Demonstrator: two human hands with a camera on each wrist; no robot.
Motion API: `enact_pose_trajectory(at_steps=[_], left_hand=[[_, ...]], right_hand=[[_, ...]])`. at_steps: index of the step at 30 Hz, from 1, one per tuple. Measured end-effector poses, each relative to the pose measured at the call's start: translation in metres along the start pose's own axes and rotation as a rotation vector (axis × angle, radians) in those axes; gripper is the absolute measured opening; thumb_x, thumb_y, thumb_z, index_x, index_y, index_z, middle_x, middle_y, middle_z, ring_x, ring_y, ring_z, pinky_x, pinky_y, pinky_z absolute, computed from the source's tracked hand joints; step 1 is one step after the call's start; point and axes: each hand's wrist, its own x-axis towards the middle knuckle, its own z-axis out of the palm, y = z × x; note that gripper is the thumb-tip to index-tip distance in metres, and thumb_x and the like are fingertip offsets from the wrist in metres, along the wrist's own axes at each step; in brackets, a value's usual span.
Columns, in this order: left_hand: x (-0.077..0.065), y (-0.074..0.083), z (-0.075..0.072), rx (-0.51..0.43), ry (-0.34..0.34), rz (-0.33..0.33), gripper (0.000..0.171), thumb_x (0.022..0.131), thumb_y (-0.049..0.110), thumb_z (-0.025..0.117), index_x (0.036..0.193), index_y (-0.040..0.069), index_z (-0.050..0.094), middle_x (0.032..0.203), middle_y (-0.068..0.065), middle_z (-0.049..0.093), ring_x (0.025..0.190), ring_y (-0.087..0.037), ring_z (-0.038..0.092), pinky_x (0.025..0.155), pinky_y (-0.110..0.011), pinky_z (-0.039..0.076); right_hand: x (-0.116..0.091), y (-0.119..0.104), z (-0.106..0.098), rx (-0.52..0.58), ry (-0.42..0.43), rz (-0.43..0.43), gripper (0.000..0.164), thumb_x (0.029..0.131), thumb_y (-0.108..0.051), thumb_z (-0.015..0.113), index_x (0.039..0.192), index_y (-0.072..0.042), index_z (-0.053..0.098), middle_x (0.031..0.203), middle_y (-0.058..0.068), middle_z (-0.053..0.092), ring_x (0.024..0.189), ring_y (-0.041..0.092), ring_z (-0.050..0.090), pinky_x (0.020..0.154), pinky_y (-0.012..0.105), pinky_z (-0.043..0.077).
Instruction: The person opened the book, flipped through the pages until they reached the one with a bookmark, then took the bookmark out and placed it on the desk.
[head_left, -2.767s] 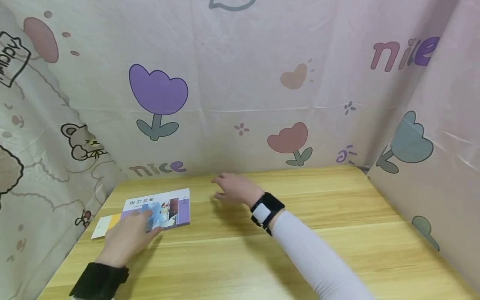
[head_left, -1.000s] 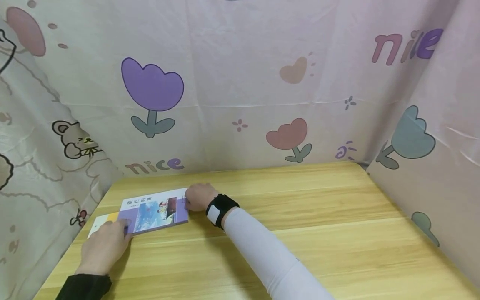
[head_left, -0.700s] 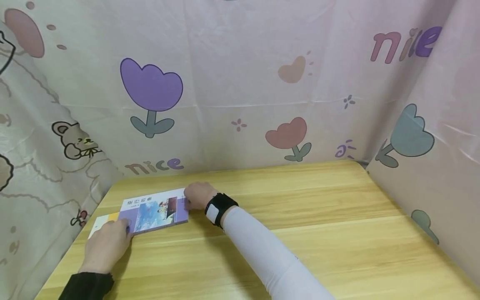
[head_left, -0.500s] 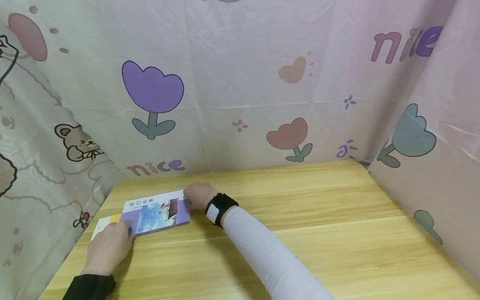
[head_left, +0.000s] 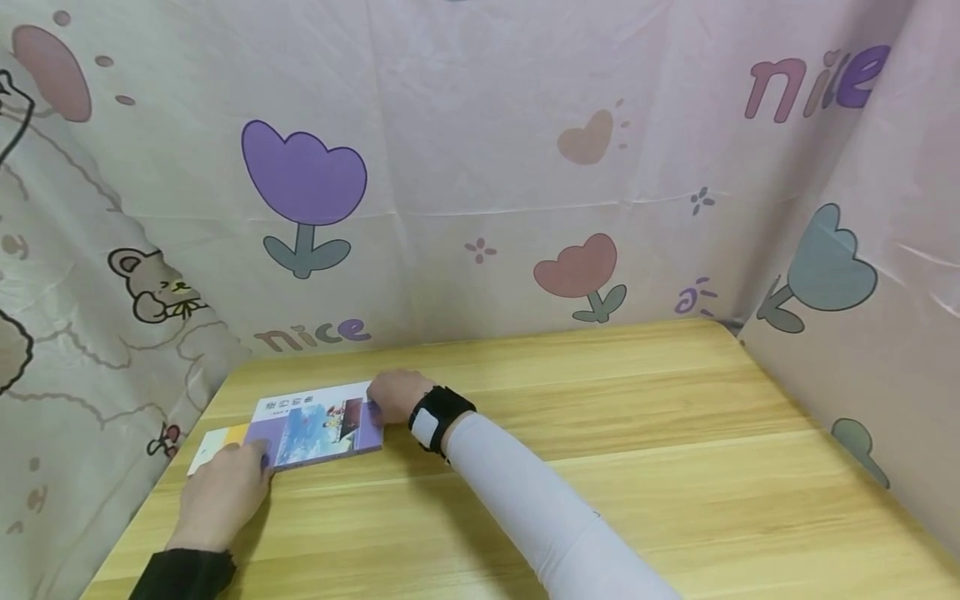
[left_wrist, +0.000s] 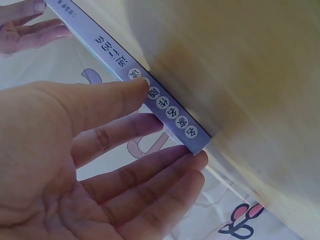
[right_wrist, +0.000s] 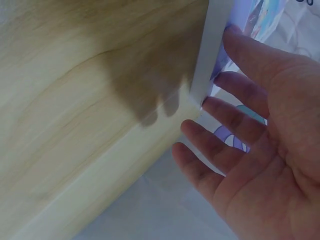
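A purple and white paperback book (head_left: pixel 315 429) with a blue picture on its cover lies on the table's left part. My left hand (head_left: pixel 225 492) grips its near left corner; in the left wrist view the thumb presses the lettered purple spine (left_wrist: pixel 172 112) while the fingers lie across the cover side. My right hand (head_left: pixel 401 396) holds the book's right end. Seen from the right wrist, its thumb (right_wrist: pixel 245 47) is on the purple cover and the fingertips sit right at the edge. A yellow and white booklet (head_left: pixel 212 443) sticks out from under the book's left end.
The wooden table (head_left: pixel 600 467) stretches to the right and front. A printed cloth curtain (head_left: pixel 465 150) hangs along the back and both sides, close to the table's far edge.
At first my right hand was off the book, near the table's back; it then came left onto the book's right end. My left hand slid to the near left corner and gripped there.
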Motion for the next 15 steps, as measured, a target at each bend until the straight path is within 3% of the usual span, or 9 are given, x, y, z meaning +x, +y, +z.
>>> enact_pose_trajectory(at_steps=[6,15], left_hand=[[0.004,0.003,0.004,-0.007,0.051,0.082,0.015,0.079,0.006,0.072,0.088,-0.001,0.063,0.069,-0.013,0.054,0.060,-0.029,0.054,0.045,-0.047,0.044],[0.014,0.018,0.003,0.009,0.016,0.125,0.026,0.079,0.007,0.074,0.102,-0.002,0.067,0.074,-0.012,0.056,0.064,-0.025,0.054,0.053,-0.047,0.047]], right_hand=[[-0.002,0.009,0.001,0.027,0.017,-0.009,0.025,0.086,-0.036,0.071,0.100,-0.015,0.067,0.087,-0.005,0.054,0.077,0.009,0.050,0.064,0.020,0.044],[-0.007,0.030,0.011,0.125,0.028,-0.016,0.015,0.088,-0.027,0.070,0.094,-0.014,0.068,0.079,-0.006,0.057,0.070,0.009,0.051,0.061,0.018,0.044]])
